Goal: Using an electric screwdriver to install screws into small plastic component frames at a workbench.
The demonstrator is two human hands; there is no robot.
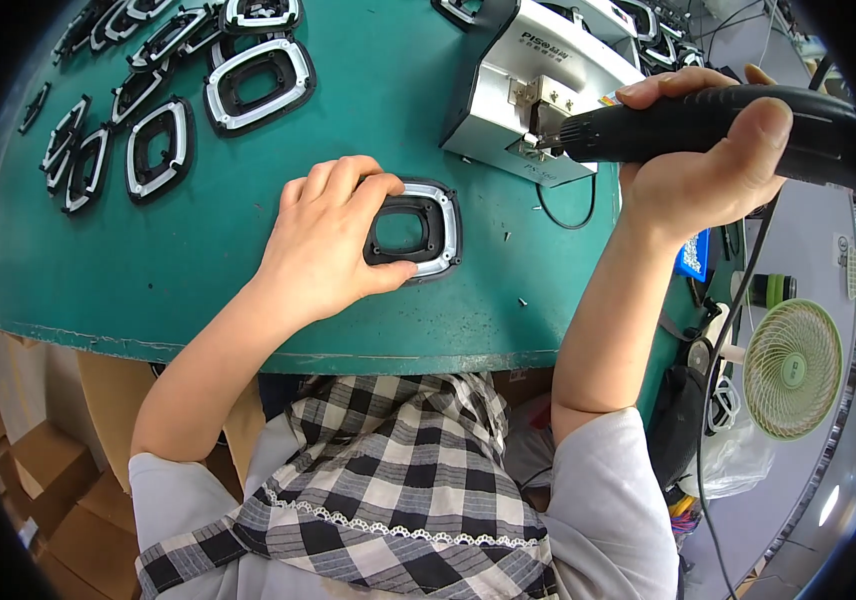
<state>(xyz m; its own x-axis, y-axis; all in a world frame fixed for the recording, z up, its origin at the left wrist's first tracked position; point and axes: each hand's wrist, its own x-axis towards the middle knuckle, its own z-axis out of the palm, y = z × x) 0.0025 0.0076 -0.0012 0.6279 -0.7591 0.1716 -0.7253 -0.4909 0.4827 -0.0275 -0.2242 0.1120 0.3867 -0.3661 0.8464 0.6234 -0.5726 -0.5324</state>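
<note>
Nearest, at the bottom centre of the frame, is a black-and-white checked apron [398, 460], and just above it the front edge of the green desk [228, 270] curves across. Beyond that edge, around the centre, the left grip [320, 235] is clamped on a black-and-silver frame [449, 240], a rounded rectangular ring lying flat on the desk. The ring sits just right of the palm: the thumb presses its lower edge, the index finger its upper edge, and the hand covers part of its left side, so the right side and the hollow middle show between and beyond the fingers. A few small metal bits [523, 302] lie on the desk to the right of the ring. In the upper right, well apart from the ring, the right grip [713, 165] is closed around a black power screwdriver [648, 130], which points left. Its tip is at the metal fitting on the front of a silver box-shaped machine [488, 125] at upper centre; whether they touch, I cannot tell. Farther right stands a pale green fan [793, 370]. Toward the upper left, well beyond the left grip, similar frames [298, 70] lie in a loose spread, some overlapping.
</note>
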